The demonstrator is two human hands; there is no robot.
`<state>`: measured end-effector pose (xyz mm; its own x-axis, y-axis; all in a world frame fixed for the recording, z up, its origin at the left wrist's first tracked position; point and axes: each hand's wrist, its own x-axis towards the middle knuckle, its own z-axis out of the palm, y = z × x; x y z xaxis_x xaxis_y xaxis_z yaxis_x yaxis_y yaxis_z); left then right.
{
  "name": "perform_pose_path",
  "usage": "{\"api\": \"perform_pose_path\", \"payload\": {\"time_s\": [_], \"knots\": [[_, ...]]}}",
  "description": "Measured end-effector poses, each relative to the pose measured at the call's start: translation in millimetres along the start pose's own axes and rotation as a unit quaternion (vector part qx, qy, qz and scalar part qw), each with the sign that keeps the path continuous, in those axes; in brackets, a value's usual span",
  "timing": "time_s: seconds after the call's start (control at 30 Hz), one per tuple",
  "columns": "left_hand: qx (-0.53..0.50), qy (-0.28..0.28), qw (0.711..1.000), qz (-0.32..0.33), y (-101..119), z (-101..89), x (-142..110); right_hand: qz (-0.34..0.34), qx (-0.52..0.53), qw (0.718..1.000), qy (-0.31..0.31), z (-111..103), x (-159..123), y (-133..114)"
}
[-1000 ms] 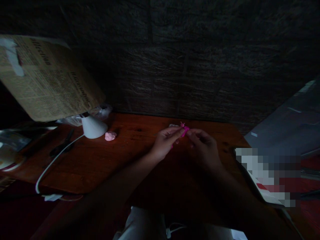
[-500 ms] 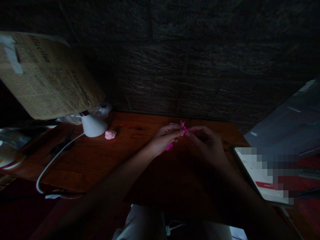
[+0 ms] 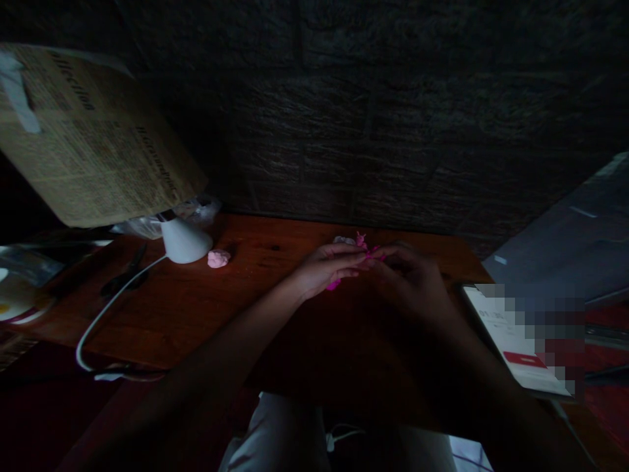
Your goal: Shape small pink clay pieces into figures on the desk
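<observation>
Near the wall side of the counter (image 3: 246, 308), a small bright pink piece (image 3: 376, 254) is held up between the fingertips of both hands. Its near end appears to be pinched by the left hand (image 3: 324, 270), whose fingers are stretched almost straight, while the other end is gripped by the bent fingers and thumb of the right hand (image 3: 417, 275). From the closeness of the fingertips, the step in hand is judged to be fine finger shaping or adjusting of the piece; its exact form is hidden by fingers and shadow. A light, even pinch is called for by any further move, with the left fingers kept steady, since a soft piece could be squashed or pulled thin. Just beyond the fingertips a small pink figure (image 3: 361, 240) with thin points on top is seen; whether it is joined to the piece cannot be told. A magenta lump (image 3: 333, 285) shows below the left hand, and a whitish thing (image 3: 344, 240) is partly hidden behind it. Farther left, a pale pink lump (image 3: 219, 258) is set beside the white lamp base (image 3: 187, 242), with dark scissors (image 3: 128, 272) beyond the lamp's cable (image 3: 98, 321).
</observation>
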<state>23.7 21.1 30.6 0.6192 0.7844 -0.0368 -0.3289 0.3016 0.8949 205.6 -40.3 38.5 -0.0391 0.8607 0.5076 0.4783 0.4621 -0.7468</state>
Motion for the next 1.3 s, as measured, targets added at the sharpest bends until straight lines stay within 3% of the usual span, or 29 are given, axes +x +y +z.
{"api": "perform_pose_path", "payload": {"time_s": [0.23,0.43,0.53,0.63,0.7,0.83,0.93,1.17,1.3], "knots": [[-0.016,0.020,0.999,0.038,-1,0.6,1,0.004,0.009,1.000,0.022,4,-1,-3],[-0.008,0.009,0.999,0.043,0,0.9,2,0.069,0.100,0.992,0.029,9,-2,-8],[0.020,0.036,0.998,0.056,8,-8.2,4,0.088,0.106,0.990,0.022,14,-2,-1],[0.103,0.078,0.987,0.096,18,-23.8,4,0.059,0.028,0.997,-0.031,24,-3,11],[0.183,0.071,0.975,0.103,23,-34.2,4,0.034,-0.036,0.996,-0.079,34,-3,18],[0.263,-0.015,0.961,0.079,23,-45.3,4,0.021,-0.078,0.985,-0.151,48,-4,21],[0.288,-0.059,0.953,0.072,15,-45.4,7,0.029,-0.084,0.981,-0.171,46,-5,18],[0.404,-0.059,0.898,0.163,-7,-44.6,13,0.064,0.022,0.950,-0.306,20,-7,1],[0.457,-0.113,0.867,0.164,-12,-48.9,14,0.119,0.103,0.937,-0.311,8,-3,-4]]}}
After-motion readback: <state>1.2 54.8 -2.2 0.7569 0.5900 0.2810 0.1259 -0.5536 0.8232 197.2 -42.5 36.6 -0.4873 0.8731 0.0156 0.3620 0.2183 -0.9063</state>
